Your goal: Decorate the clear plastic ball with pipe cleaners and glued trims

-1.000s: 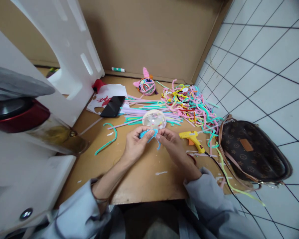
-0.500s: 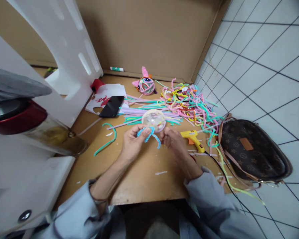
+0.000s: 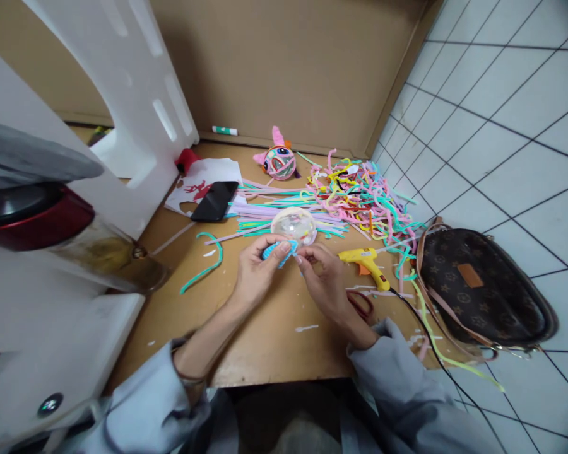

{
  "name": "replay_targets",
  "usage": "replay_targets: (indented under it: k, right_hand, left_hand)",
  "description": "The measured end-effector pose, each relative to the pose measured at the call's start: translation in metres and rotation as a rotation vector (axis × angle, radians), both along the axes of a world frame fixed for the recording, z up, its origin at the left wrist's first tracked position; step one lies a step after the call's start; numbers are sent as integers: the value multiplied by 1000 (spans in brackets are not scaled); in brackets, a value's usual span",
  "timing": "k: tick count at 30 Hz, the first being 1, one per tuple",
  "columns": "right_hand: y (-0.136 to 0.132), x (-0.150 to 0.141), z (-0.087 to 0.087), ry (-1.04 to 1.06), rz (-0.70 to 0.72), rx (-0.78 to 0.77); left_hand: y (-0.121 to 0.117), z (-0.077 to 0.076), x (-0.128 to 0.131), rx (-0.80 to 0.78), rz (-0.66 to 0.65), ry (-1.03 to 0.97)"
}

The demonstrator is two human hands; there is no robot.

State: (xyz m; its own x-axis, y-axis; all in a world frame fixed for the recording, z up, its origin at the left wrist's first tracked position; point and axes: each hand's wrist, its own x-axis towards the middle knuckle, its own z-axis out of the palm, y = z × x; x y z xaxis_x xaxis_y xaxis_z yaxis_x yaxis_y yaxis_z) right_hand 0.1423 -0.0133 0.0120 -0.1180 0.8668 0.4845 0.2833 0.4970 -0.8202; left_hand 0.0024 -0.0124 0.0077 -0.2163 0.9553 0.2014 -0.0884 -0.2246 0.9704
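Observation:
A folded blue pipe cleaner (image 3: 288,248) is pinched in my left hand (image 3: 258,268), between thumb and fingers. My right hand (image 3: 324,277) is closed on the same pipe cleaner's loose end, its fingertips touching the blue piece from the right. Just beyond both hands sits a clear round plastic bowl-like piece (image 3: 293,222) with a pale rim and small coloured bits in it. A yellow glue gun (image 3: 370,261) lies right of my right hand. Partly hidden by my right wrist are red-handled scissors (image 3: 360,305).
Behind the hands lie straight pipe cleaners (image 3: 260,211) and a tangled heap of them (image 3: 360,195). A pink-eared ball figure (image 3: 280,161) stands at the back. A black phone (image 3: 214,202) lies left, a brown handbag (image 3: 487,287) right. One teal pipe cleaner (image 3: 212,268) lies alone.
My right hand has moved left and its fingers have met the loose end of the blue pipe cleaner, which hung free before. More of the red scissor handles now shows.

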Motion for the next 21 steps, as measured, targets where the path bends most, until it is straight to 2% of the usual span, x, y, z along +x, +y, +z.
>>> replay_targets:
  k: [5, 8, 10, 12, 18, 21]
  right_hand:
    - [1, 3, -1, 129, 135, -296]
    - [1, 5, -1, 197, 197, -387]
    - [2, 6, -2, 217, 235, -394]
    - [2, 8, -4, 178, 244, -288]
    - [5, 17, -4, -358, 61, 427]
    - [7, 20, -4, -531, -3, 652]
  left_hand:
    - [-1, -2, 0, 6, 35, 53]
    - [-1, -1, -1, -12, 73, 74]
    - [0, -2, -1, -27, 84, 69]
    - [2, -4, -2, -36, 92, 58]
    - [5, -5, -6, -41, 102, 43]
    - [5, -2, -6, -59, 99, 47]
